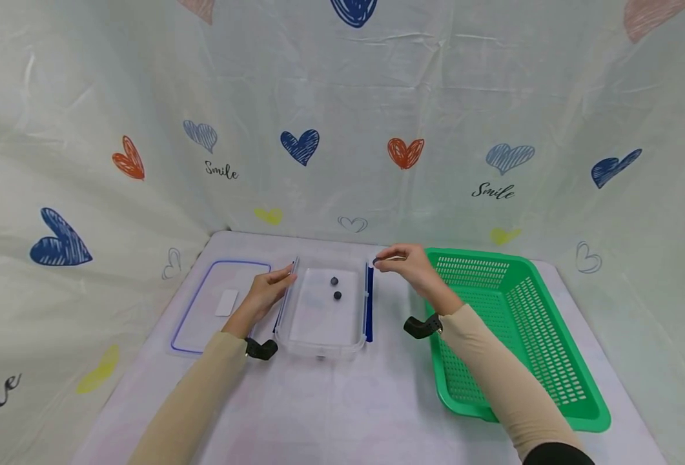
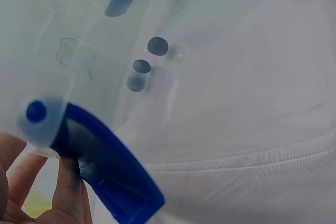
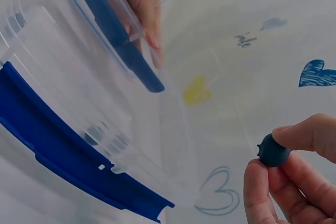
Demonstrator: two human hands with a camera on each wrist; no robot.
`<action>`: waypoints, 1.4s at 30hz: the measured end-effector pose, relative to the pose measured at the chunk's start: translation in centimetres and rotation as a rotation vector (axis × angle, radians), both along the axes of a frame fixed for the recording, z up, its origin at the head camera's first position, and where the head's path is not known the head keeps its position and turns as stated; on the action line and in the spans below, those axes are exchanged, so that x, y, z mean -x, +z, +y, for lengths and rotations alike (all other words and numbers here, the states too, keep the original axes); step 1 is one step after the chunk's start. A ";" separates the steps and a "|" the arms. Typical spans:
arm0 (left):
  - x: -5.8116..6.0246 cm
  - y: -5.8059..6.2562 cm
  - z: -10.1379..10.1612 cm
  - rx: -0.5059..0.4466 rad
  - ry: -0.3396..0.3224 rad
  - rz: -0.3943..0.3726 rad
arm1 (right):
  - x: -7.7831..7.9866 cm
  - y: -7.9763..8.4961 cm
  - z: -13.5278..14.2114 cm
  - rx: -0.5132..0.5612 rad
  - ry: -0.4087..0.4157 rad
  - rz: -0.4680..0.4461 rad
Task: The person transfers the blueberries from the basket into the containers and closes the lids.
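A clear plastic container (image 1: 321, 349) with blue side latches (image 3: 58, 150) stands in the middle of the table. My left hand (image 1: 265, 292) grips its left wall near the far corner, fingers beside the latch (image 2: 113, 169). Two blueberries (image 1: 337, 295) lie on the container's floor, close together. Between thumb and fingers, my right hand (image 1: 410, 266) pinches another blueberry (image 3: 273, 152), its small crown showing in the right wrist view. That hand is just beyond the container's far right corner, next to the raised blue latch.
To the right stands a green perforated plastic basket (image 1: 586, 413), partly behind my right forearm. A clear lid with a blue seal (image 1: 188, 316) lies at the left, a white label (image 1: 226, 302) on it. Behind the table hangs a heart-printed sheet (image 1: 354, 194).
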State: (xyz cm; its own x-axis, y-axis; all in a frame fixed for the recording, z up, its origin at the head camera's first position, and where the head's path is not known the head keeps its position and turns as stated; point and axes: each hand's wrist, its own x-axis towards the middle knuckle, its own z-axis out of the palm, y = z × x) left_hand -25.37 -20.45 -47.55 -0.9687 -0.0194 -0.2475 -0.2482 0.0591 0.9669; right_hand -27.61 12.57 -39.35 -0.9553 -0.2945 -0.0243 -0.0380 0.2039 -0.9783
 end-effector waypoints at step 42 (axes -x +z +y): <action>0.2 -0.2 -0.1 -0.007 -0.005 -0.005 | -0.4 -4.0 -5.9 -0.078 0.106 -0.027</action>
